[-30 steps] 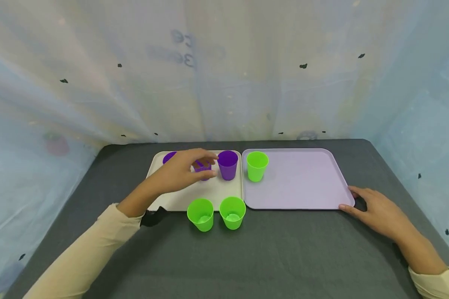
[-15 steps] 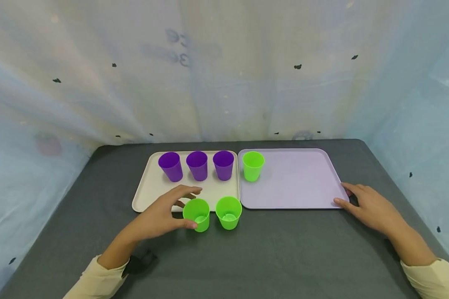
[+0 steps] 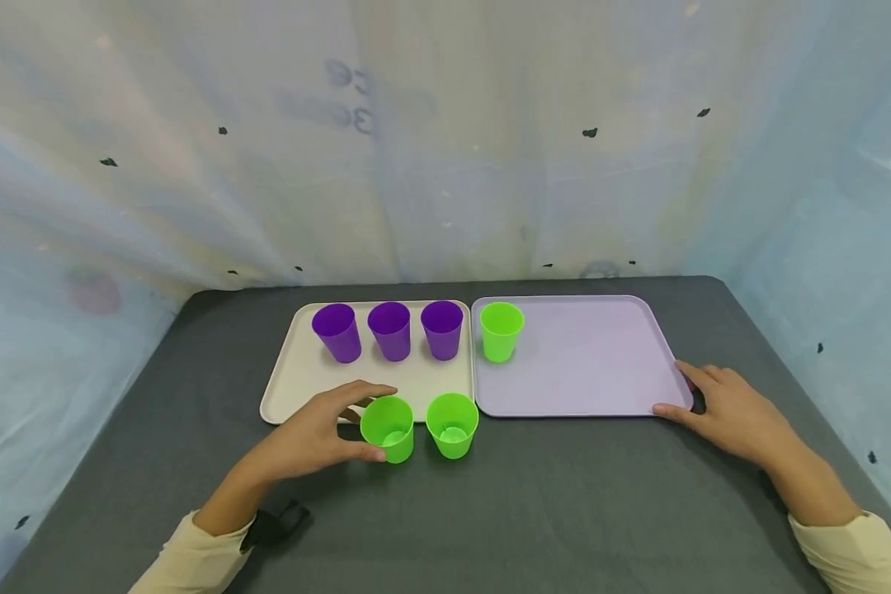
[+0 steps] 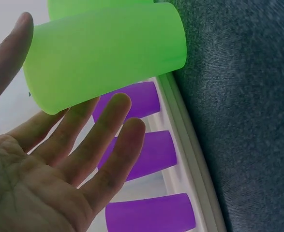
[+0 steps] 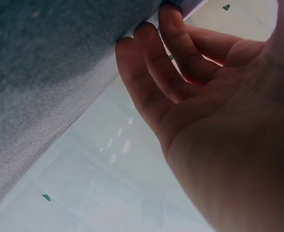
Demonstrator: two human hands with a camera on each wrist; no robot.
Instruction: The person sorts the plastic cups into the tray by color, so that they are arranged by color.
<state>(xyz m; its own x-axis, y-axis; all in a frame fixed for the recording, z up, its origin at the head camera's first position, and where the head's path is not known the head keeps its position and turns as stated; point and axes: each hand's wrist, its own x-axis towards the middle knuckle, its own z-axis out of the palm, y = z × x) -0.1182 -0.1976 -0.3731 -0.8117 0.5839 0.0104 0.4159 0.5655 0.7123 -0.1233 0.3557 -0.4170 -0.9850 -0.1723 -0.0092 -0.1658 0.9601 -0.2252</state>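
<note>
In the head view my left hand [image 3: 319, 433] spans the left of two green cups, thumb at its front and index finger behind its rim. That green cup [image 3: 397, 450] stands upright at the front edge of the cream tray [image 3: 297, 396]. The left wrist view has the same green cup [image 4: 108, 53] between thumb and first fingers; the ring and little fingers stick out free of it. The second green cup [image 3: 453, 445] is just to its right. My right hand [image 3: 735, 421] holds the front right corner of the lavender tray [image 3: 586, 363], thumb along the front edge and index finger at the side.
Three purple cups [image 3: 391, 338] line the back of the cream tray. Another green cup [image 3: 501, 338] stands on the lavender tray's left end. A dark grey cloth [image 3: 535, 511] covers the table; pale plastic sheeting [image 3: 445, 165] rises behind.
My left hand has come back from the purple cups, down to the left green cup, and its index finger has dropped nearer the rim. My right thumb has slid slightly left along the tray.
</note>
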